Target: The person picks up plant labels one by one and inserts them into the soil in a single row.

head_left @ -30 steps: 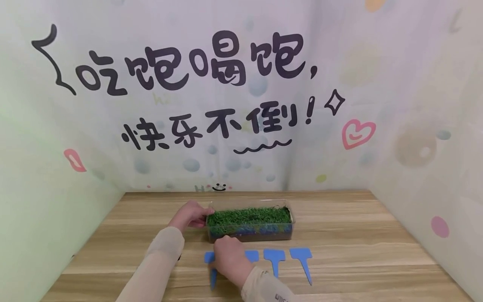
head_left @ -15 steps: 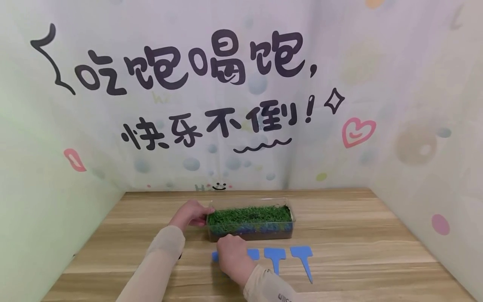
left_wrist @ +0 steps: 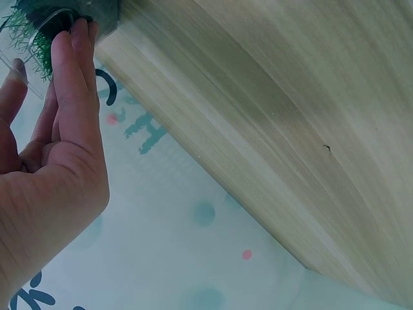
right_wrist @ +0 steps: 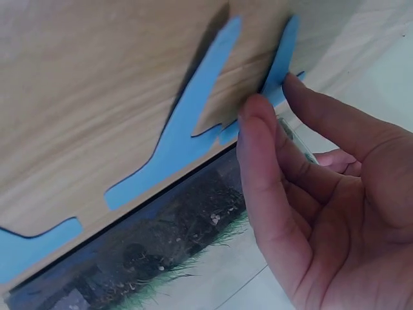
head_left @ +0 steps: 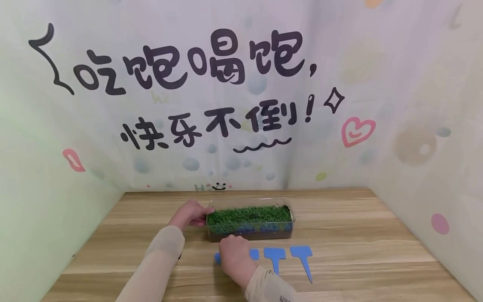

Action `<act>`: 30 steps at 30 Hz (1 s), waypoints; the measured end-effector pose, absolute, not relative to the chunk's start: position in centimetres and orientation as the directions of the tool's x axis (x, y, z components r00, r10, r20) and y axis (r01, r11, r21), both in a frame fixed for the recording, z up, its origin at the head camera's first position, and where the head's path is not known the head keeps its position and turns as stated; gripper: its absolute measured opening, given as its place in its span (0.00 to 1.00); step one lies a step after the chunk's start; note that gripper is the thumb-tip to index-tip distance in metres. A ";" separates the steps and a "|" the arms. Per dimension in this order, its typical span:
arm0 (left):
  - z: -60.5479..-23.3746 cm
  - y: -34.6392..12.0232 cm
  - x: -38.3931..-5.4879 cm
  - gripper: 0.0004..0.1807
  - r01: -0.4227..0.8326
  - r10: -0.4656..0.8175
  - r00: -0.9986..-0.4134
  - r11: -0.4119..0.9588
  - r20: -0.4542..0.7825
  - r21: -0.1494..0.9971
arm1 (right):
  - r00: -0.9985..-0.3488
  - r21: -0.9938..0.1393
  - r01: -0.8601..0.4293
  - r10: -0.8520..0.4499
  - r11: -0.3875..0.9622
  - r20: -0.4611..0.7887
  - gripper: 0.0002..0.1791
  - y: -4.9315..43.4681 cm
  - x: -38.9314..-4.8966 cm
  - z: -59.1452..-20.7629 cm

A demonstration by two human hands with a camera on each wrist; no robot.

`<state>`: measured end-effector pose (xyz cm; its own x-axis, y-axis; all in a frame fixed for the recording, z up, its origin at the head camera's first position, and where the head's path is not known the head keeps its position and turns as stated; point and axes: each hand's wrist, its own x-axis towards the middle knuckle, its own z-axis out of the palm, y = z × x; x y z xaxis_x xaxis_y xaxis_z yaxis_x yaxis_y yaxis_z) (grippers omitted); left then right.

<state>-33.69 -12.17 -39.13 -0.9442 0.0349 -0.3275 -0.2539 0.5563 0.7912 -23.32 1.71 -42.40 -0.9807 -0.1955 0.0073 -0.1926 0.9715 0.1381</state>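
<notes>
Left hand [head_left: 192,213] – 1; right hand [head_left: 235,256] – 1; beige sleeves [head_left: 151,264], 2. Blue T-shaped markers [head_left: 301,251]: 4 seen, two of them partly covered by the right hand. Clear box [head_left: 249,236], 1; grass strip [head_left: 249,215], 1. Worktop [head_left: 351,239], 1. Backdrop [head_left: 241,176], large black characters [head_left: 170,66]: 8, in 2 rows, 4 per row; whole pink heart [head_left: 358,132], 1; four-pointed star [head_left: 334,100], 1; smiley [head_left: 219,187], 1.

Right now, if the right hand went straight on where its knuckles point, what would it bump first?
Likely the near wall of the clear grass-filled box, just beyond the right hand in the head view; whether any gap remains is hard to judge.
</notes>
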 end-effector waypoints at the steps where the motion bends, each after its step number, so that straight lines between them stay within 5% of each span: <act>1: -39.1 -12.1 -33.7 0.19 -0.254 0.035 -0.944 0.555 -0.328 0.792 | -0.981 0.134 -0.191 -0.193 0.972 0.001 0.09 1.8 -23.3 -42.4; 11: -39.1 -12.2 -33.7 0.20 -0.257 0.039 -0.942 0.555 -0.333 0.791 | -0.968 -0.048 -0.211 -0.215 0.976 -0.128 0.13 3.1 -24.2 -42.1; 19: -39.1 -12.2 -33.7 0.20 -0.265 0.030 -0.941 0.555 -0.337 0.789 | -0.939 -0.309 -0.187 -0.262 0.932 -0.222 0.31 4.6 -24.5 -41.8; 30: -39.1 -12.1 -33.7 0.19 -0.266 0.037 -0.939 0.553 -0.342 0.789 | -0.879 -0.693 -0.135 -0.408 0.708 -0.246 0.10 6.8 -25.3 -42.1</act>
<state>-33.74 -12.13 -39.12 -0.9390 0.0369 -0.3420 -0.2658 0.5534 0.7894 -25.32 6.83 -42.08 -0.8793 -0.4078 -0.2459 -0.1346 0.7081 -0.6932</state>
